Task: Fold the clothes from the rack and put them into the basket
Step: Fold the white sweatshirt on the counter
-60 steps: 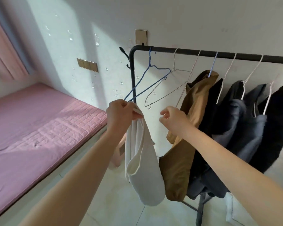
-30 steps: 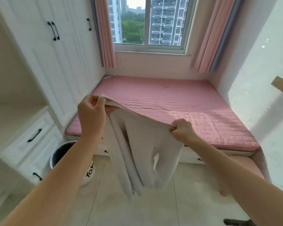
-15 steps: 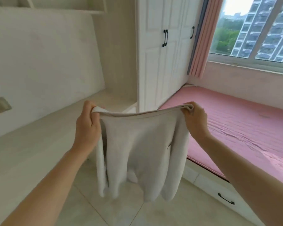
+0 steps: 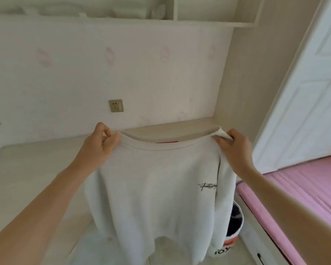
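Observation:
A white sweatshirt [image 4: 153, 196] with a small black print on its chest hangs spread out in front of me. My left hand [image 4: 99, 144] pinches its left shoulder beside the collar. My right hand [image 4: 232, 145] grips the right shoulder, with a fold of cloth sticking up between the fingers. The body and sleeves hang down freely. Behind the sweatshirt's right edge, on the floor, stands the white basket [image 4: 235, 234] with a dark inside, mostly hidden by the cloth. The rack is out of view.
A pale desk top [image 4: 27, 169] runs along the wall behind the sweatshirt, with a wall socket [image 4: 116, 105] above it. A pink mattress [image 4: 302, 197] on a white drawer base lies at the right. A white wardrobe door [image 4: 306, 92] stands beyond it.
I have turned away from the rack, past the window and bed, to face the desk. My hands have spread the sweatshirt wide by its shoulders, front facing me.

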A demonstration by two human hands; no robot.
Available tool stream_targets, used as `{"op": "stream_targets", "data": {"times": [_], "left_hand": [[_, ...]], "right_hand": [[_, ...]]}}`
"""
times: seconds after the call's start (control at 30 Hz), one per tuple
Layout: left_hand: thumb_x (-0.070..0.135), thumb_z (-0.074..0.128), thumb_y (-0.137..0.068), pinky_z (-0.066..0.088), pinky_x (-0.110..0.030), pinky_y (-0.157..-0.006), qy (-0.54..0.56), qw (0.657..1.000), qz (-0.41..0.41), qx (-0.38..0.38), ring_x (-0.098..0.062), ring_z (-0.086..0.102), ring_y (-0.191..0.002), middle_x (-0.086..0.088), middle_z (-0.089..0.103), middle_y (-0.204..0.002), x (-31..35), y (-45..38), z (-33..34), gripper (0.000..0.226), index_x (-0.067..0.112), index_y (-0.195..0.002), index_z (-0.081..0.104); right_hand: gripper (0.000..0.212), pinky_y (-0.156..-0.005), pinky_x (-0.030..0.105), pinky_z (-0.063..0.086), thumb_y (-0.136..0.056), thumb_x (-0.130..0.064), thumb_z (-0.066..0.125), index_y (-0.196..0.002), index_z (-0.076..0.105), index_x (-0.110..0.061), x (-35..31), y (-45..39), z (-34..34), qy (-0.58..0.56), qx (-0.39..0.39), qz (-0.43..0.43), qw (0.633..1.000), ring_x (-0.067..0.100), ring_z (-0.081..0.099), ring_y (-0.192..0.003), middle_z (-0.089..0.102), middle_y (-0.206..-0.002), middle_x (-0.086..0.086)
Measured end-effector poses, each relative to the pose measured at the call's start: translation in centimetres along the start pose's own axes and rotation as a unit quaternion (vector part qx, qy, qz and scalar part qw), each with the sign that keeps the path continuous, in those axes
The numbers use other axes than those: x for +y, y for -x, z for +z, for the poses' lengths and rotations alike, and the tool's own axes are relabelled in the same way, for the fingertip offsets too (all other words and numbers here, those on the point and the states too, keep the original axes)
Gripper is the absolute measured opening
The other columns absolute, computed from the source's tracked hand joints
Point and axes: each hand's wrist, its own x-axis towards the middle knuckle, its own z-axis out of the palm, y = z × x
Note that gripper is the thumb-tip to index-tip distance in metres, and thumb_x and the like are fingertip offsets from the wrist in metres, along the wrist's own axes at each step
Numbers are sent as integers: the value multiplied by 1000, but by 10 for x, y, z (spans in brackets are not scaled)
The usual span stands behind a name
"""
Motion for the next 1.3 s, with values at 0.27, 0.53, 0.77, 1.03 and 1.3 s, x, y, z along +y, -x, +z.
{"op": "stream_targets", "data": {"times": [0.27, 0.53, 0.77, 1.03, 1.3], "left_hand": [[42, 92, -52, 50, -33, -73, -227, 960, -118, -111, -19, 64, -86, 3, 66, -95, -54, 20, -84, 76, 29, -114, 50], [6, 80, -72, 43, -35, -70, -333, 915, -227, 17, -33, 64, -89, -20, 69, -93, -76, 78, -137, 28, -3, -94, 66], [7, 57, -92, 38, -33, -72, -287, 851, -236, 371, -32, 59, -80, -14, 67, -87, -85, 129, -147, 12, 1, -97, 66], [26, 38, -103, 32, -37, -55, -211, 801, -281, 485, -31, 46, -66, -11, 50, -71, -122, 117, -166, 18, 10, -95, 40], [41, 53, -95, 37, -36, -57, -387, 816, -267, 336, -28, 48, -58, 0, 47, -63, -212, 78, -230, 32, 14, -81, 42]], "right_hand": [[47, -60, 17, 38, -66, -48, 82, -83, 54, -15, -33, -66, 85, 118, -315, -218, 916, 10, 50, -67, 55, -72, -6], [30, -71, 33, 42, -84, -2, 58, -113, 54, -11, -62, -66, 163, 141, -334, -341, 867, 31, 59, -87, 55, -97, 7], [18, -65, 35, 38, -97, -6, 37, -107, 51, -5, -91, -54, 213, -53, -239, -179, 953, 32, 53, -77, 59, -81, 11], [31, -52, 28, 28, -99, -28, 44, -74, 39, -11, -142, -53, 281, -134, -281, -118, 943, 17, 37, -59, 42, -65, 2], [44, -49, 28, 28, -93, -29, 58, -59, 32, -20, -155, -94, 372, -91, -251, -202, 942, 14, 34, -52, 38, -54, -2]]}}
